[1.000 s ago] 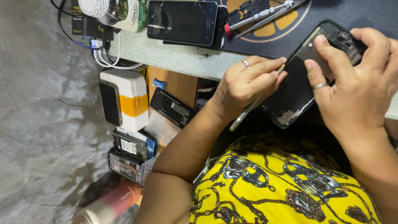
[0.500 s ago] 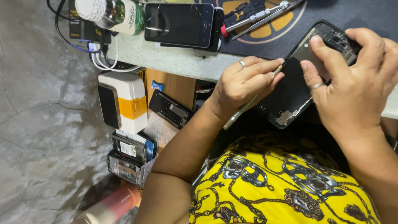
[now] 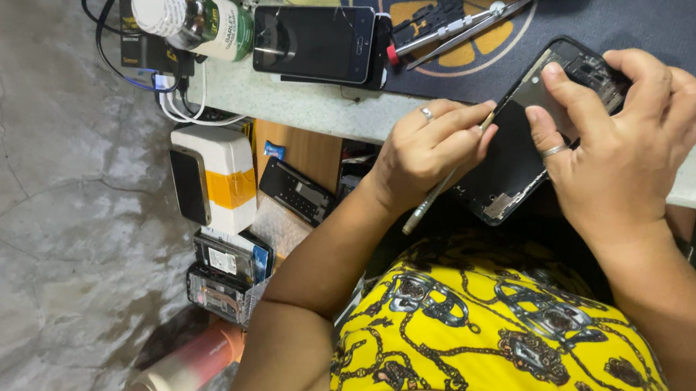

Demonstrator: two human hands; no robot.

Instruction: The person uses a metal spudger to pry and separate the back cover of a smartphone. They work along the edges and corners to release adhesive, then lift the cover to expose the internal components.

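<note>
Phone: opened black handset [image 3: 520, 146], held tilted over the near edge of the bench [image 3: 306, 104], its far end resting on the dark work mat [image 3: 651, 29].
Right hand: right hand [image 3: 623, 154] wraps the handset's right side, fingers [image 3: 574, 95] curled over the top end and pressed on the exposed inside.
Left hand: left hand [image 3: 426, 148] has its fingers pinching a thin metal tool [image 3: 442, 185], tip touching the handset's left edge.
Handling: probably light and stiff but fragile; the bare inner parts and chipped lower corner look easy to damage, and the smooth panel may be slippery.
Where to hold: by the long side rails, away from the open top end.
Nearby: second dark phone [image 3: 318, 40] and a white-capped bottle [image 3: 189, 15] far left on the bench; tweezers [image 3: 466, 26] on the mat.
</note>
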